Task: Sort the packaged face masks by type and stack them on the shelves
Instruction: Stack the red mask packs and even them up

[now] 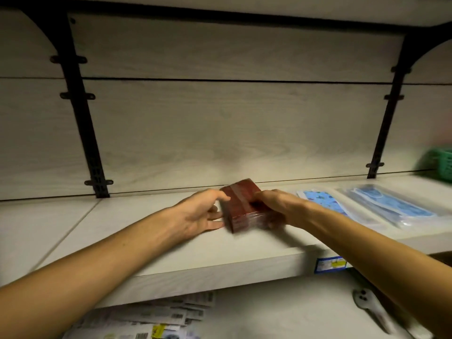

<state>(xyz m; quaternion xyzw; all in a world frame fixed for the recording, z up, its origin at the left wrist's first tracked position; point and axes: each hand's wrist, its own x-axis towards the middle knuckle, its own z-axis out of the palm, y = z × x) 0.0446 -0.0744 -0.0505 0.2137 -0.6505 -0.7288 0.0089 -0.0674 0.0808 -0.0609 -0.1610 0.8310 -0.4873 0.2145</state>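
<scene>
Between both hands, on the pale wooden shelf (171, 253): dark red film-wrapped stack of mask packs (241, 206). Left hand (203, 214) flat-fingered against its side; right hand (271, 204) grips the top. Step: squaring placement. Next, probably release; blue packs (367, 206) lie right of the right hand.

Looks like a shop, store shelving for sure. Pale wood-look shelf (171, 255) under the hands, slotted black uprights (80, 106) with brackets behind them, and a blue-and-yellow price tag (330, 264) on the shelf edge below the right hand (274, 204). Bagged blue masks (391, 206) lie just right of it, barcoded packs (146, 319) on the shelf underneath.
</scene>
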